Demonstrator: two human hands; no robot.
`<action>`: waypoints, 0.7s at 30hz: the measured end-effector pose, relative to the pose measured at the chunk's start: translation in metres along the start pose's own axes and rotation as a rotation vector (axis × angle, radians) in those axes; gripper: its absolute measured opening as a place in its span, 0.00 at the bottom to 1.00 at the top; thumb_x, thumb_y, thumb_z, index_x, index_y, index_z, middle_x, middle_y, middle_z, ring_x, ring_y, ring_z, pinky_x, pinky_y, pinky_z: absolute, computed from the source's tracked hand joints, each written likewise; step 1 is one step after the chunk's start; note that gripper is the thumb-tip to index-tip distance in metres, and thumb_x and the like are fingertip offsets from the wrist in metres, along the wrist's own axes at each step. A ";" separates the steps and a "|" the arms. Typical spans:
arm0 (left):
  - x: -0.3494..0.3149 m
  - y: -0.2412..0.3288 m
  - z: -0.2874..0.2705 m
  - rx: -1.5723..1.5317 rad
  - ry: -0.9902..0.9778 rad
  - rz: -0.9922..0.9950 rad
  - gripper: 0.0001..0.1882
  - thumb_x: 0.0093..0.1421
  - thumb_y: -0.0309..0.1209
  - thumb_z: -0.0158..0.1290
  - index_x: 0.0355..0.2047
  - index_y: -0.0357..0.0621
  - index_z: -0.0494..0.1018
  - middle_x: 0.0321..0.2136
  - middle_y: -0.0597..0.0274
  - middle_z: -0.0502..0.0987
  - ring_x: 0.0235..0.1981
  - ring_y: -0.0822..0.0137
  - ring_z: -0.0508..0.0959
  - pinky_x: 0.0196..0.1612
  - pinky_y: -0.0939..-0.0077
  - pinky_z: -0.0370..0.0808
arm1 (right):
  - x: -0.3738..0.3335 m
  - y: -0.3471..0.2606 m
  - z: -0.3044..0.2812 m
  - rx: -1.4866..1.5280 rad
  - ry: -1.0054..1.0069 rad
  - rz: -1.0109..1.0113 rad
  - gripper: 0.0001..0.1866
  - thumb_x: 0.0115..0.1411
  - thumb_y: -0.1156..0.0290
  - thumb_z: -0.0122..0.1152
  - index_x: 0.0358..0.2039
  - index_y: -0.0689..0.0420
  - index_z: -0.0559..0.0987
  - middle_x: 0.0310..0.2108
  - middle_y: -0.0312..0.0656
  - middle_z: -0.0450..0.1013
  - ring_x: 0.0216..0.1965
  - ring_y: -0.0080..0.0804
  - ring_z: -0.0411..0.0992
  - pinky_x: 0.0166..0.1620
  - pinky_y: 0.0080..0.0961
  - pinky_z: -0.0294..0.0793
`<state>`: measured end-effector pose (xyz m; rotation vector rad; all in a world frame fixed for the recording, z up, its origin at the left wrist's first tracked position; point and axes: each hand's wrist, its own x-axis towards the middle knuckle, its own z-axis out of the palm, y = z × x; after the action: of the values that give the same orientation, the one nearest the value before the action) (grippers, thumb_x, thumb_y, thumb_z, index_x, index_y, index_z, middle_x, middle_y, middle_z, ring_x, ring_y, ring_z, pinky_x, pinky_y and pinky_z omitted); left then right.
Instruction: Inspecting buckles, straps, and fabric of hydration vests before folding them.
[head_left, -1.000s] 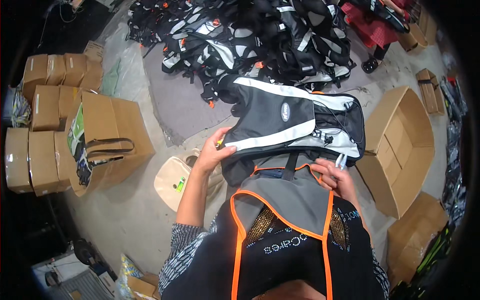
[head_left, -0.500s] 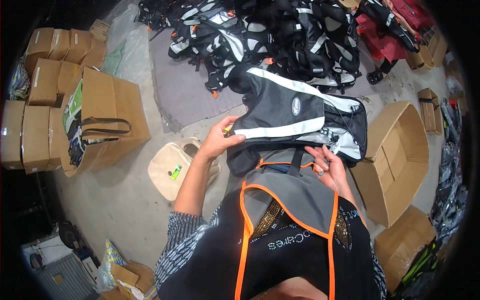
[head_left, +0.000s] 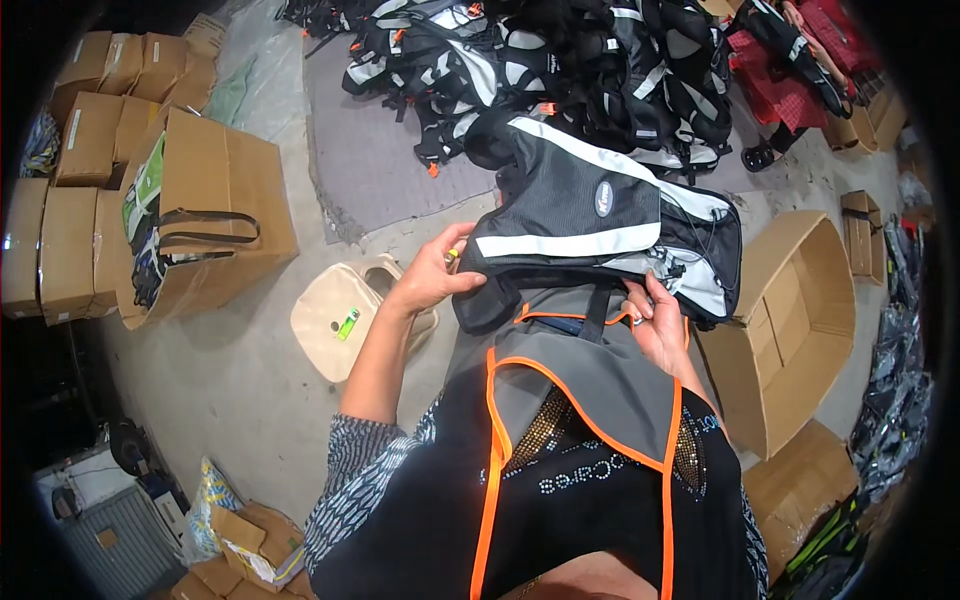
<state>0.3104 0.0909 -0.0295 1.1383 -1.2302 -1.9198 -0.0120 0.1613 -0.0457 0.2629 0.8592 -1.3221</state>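
One blk/wht backpack (head_left: pixel 590 205) — L grip (head_left: pixel 430 275) clamped on edge, R grip (head_left: pixel 660 325) curled alongside, hold unclear.

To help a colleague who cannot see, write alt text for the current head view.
A person's left hand grips a black, grey and white backpack while the right hand touches its near edge, in front of a grey, orange-trimmed apron. Beyond lies a heap of black-and-white bags; cardboard boxes stand on both sides.
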 end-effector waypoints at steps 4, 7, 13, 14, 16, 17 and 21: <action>0.000 -0.002 -0.003 0.029 -0.028 0.015 0.38 0.41 0.17 0.56 0.56 0.41 0.58 0.45 0.58 0.72 0.42 0.70 0.70 0.47 0.80 0.65 | 0.012 0.000 -0.016 0.017 -0.062 -0.032 0.05 0.61 0.72 0.50 0.33 0.59 0.69 0.21 0.37 0.63 0.13 0.16 0.48 0.19 0.16 0.52; -0.002 -0.002 -0.003 0.038 -0.030 0.018 0.38 0.42 0.18 0.56 0.56 0.41 0.58 0.45 0.58 0.72 0.42 0.69 0.70 0.46 0.80 0.65 | 0.014 0.001 -0.017 0.021 -0.063 -0.039 0.03 0.61 0.72 0.50 0.32 0.57 0.69 0.16 0.34 0.59 0.13 0.16 0.48 0.19 0.16 0.51; -0.006 -0.003 -0.002 0.086 -0.020 0.020 0.39 0.42 0.18 0.55 0.57 0.42 0.57 0.46 0.58 0.71 0.43 0.68 0.70 0.45 0.80 0.65 | 0.010 0.002 -0.006 0.008 -0.002 -0.086 0.04 0.61 0.73 0.49 0.28 0.54 0.67 0.12 0.30 0.52 0.13 0.17 0.47 0.19 0.16 0.51; -0.006 -0.005 -0.002 0.106 -0.022 0.014 0.39 0.42 0.19 0.55 0.57 0.42 0.57 0.46 0.58 0.71 0.43 0.68 0.70 0.45 0.80 0.64 | 0.008 0.002 -0.005 0.002 0.006 -0.106 0.04 0.61 0.73 0.49 0.28 0.54 0.67 0.12 0.30 0.52 0.13 0.17 0.47 0.19 0.16 0.51; -0.005 -0.003 -0.001 0.134 -0.012 0.017 0.39 0.41 0.19 0.55 0.57 0.43 0.58 0.44 0.58 0.71 0.40 0.69 0.70 0.43 0.82 0.64 | 0.002 0.003 -0.001 0.013 0.015 -0.138 0.04 0.61 0.74 0.48 0.28 0.53 0.67 0.11 0.30 0.51 0.13 0.18 0.47 0.19 0.16 0.51; -0.006 0.000 0.000 0.140 -0.007 0.025 0.38 0.41 0.19 0.56 0.56 0.43 0.59 0.43 0.59 0.72 0.38 0.70 0.70 0.41 0.83 0.64 | -0.003 0.004 0.002 0.032 0.018 -0.156 0.05 0.61 0.74 0.48 0.27 0.53 0.67 0.10 0.29 0.50 0.13 0.18 0.48 0.19 0.16 0.51; -0.009 -0.014 -0.034 0.123 0.059 0.072 0.33 0.45 0.23 0.55 0.54 0.43 0.62 0.31 0.65 0.72 0.24 0.79 0.65 0.27 0.89 0.61 | 0.003 0.008 0.007 0.141 -0.045 -0.295 0.06 0.61 0.74 0.48 0.25 0.53 0.67 0.10 0.29 0.51 0.12 0.18 0.48 0.19 0.17 0.51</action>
<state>0.3440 0.0896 -0.0462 1.1875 -1.3545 -1.7661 -0.0015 0.1566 -0.0457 0.2212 0.7881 -1.6612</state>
